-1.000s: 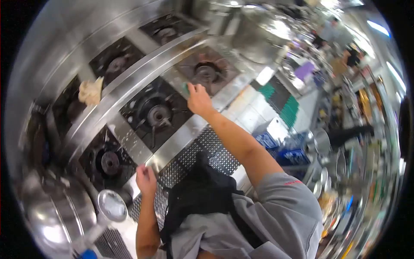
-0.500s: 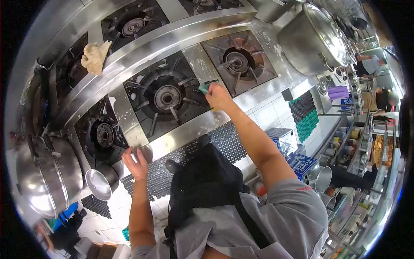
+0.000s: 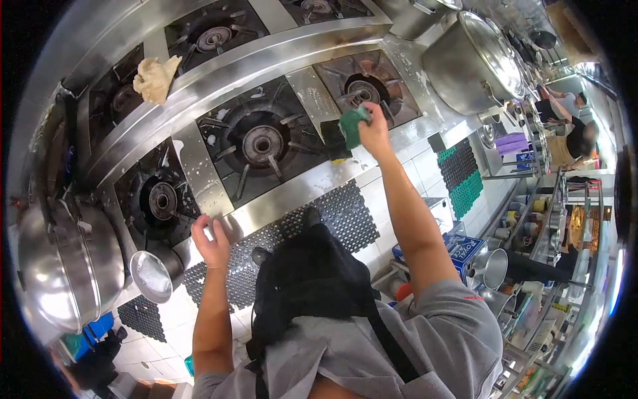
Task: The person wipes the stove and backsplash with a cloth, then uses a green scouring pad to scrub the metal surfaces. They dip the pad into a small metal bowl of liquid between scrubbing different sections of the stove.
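Note:
My right hand (image 3: 375,133) grips a green scouring pad (image 3: 352,126) and holds it over the steel strip at the front of the right burner. Just left of the pad is a dark patch with a bit of yellow at its lower end; I cannot make out what it is. My left hand (image 3: 211,245) is at the front edge of the steel stove (image 3: 256,214), fingers apart and nothing in them. Between my hands lies the middle burner (image 3: 263,146), with whitish suds on its dark plate. Wet streaks and droplets mark the steel around the burners.
A crumpled tan cloth (image 3: 156,80) lies on the raised back ledge. Close to my left hand is a small pan (image 3: 154,276), with large steel bowls (image 3: 70,266) beyond it. A big lidded pot (image 3: 465,66) stands at right. Other people are at far right.
My right hand has lifted and moved right with the scouring pad, away from the strip between the burners. My left hand stays at the front edge, nearly unmoved.

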### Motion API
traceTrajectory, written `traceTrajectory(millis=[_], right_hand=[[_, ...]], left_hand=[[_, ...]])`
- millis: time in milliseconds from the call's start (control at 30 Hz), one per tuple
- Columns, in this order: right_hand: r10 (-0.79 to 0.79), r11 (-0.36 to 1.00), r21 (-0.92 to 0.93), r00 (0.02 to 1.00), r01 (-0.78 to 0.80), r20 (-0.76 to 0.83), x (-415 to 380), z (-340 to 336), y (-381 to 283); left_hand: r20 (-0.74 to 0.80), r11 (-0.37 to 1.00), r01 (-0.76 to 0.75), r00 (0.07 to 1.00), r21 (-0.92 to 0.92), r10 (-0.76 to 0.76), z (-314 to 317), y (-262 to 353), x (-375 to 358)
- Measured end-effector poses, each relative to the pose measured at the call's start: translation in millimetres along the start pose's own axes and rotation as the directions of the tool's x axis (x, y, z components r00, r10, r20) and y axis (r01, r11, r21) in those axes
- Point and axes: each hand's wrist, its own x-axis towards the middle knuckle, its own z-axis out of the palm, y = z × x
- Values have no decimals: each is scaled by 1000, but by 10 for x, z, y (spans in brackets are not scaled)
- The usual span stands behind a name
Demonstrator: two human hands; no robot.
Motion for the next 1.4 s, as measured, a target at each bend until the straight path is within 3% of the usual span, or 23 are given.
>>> traceTrajectory(millis=[100, 200, 233, 267, 300, 333, 367, 433, 467, 533, 567, 700, 767, 833, 900, 967, 1100, 1133, 1200, 1267, 1333, 1400], right_hand=[[195, 962, 197, 981, -191, -1, -16, -102, -584], [181, 969, 154, 980, -193, 87, -28, 71, -383], [9, 999, -39, 999, -7, 48, -54, 197, 11], [8, 999, -41, 999, -6, 50, -139, 209, -80], [-173, 930, -326, 985, 170, 20, -296, 247, -248], [-352, 751, -582, 935, 311, 45, -399, 318, -368], [-355, 749, -581, 933, 319, 55, -433, 442, -322], [-358, 719, -513, 882, 469, 306, -580, 656, -168], [-358, 716, -514, 881, 472, 311, -636, 688, -132], [-189, 618, -650, 886, 443, 424, -751, 690, -142], [-111, 648, -632, 873, 426, 475, -767, 636, -120], [-94, 637, -577, 794, 511, 600, -757, 389, -98], [-182, 611, -570, 798, 550, 574, -259, 629, 78], [-171, 692, -549, 846, 469, 506, 500, 1050, 48], [-134, 663, -586, 844, 466, 520, 1211, 1411, -60], [-135, 637, -592, 827, 494, 546, 1363, 1462, -56], [-204, 570, -545, 749, 614, 631, 673, 998, 206], [-161, 636, -478, 709, 606, 686, 314, 819, 277], [-139, 611, -471, 672, 637, 727, -146, 597, -14], [-143, 640, -484, 712, 597, 688, -35, 716, 80], [-21, 615, -655, 839, 440, 544, 611, 1053, 174], [27, 575, -723, 874, 383, 485, 957, 1239, -7]], left_hand=[[-24, 999, 18, 1000, -31, -19, -68, -35, -21], [-13, 999, -6, 1000, -38, 5, -111, -68, -38], [-8, 999, -48, 999, 5, 48, -123, -79, -49], [0, 995, -90, 996, 48, 90, -132, -95, -60], [-2, 995, -87, 996, 47, 87, -135, -119, -67], [-9, 990, -107, 994, 96, 109, -128, -139, -75], [-16, 982, -123, 992, 146, 127, -117, -159, -92], [-27, 973, -137, 989, 186, 144, -104, -192, -110], [-45, 962, -157, 984, 222, 171, -69, -201, -95], [-49, 959, -118, 990, 256, 135, -20, -252, -79], [-69, 939, -120, 986, 321, 150, -22, -267, -61], [-183, 882, -83, 965, 464, 187, 111, -421, -72], [-171, 855, -92, 964, 511, 206, 128, -335, -38], [-175, 839, -62, 967, 540, 184, 148, -312, -25], [-162, 824, -48, 972, 564, 167, 175, -328, -22], [-169, 825, -20, 976, 564, 140, 183, -338, -21], [-166, 816, 4, 980, 579, 113, 184, -409, -55], [-171, 821, 7, 979, 572, 111, 156, -411, -34], [-181, 839, -3, 976, 544, 121, 168, -376, -34], [-168, 844, 1, 980, 536, 106, 153, -353, -35], [-163, 846, 15, 983, 533, 85, 138, -365, -16], [-164, 865, 14, 983, 502, 79, 132, -352, -37]])
